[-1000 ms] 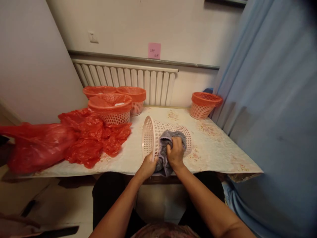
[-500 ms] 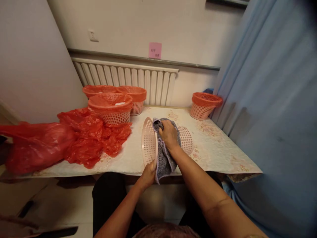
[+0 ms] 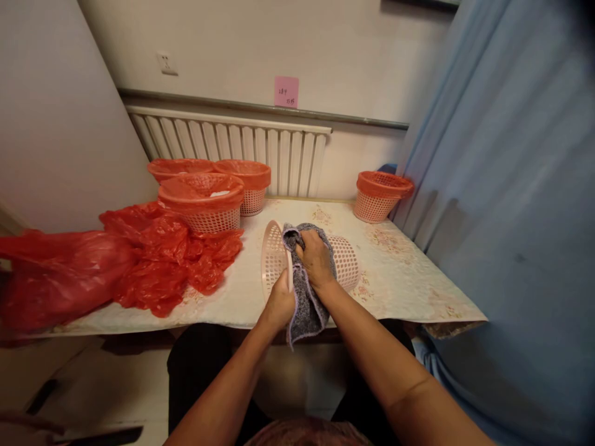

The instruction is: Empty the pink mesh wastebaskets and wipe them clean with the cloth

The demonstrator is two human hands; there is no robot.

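Observation:
A pale pink perforated plastic basket [image 3: 346,263] lies on its side on the table in front of me, its mouth turned to the left. My left hand [image 3: 280,302] grips the near part of its rim, thumb over the edge. My right hand [image 3: 317,260] is closed on a grey cloth [image 3: 307,310] with a light purple edge and presses it against the basket's outer side. One corner of the cloth hangs over the table's front edge. The cloth and my right hand hide the middle of the basket.
Crumpled red plastic bags [image 3: 158,260] cover the table's left part. Several baskets lined with red bags [image 3: 202,220] stand behind them, and one more lined basket [image 3: 377,207] stands at the back right. A radiator [image 3: 242,145] runs along the wall. A blue curtain [image 3: 511,217] hangs at the right.
My left hand has moved up along the rim, its thumb now over the edge. My right hand still presses the cloth on the basket. The whole view has shifted slightly.

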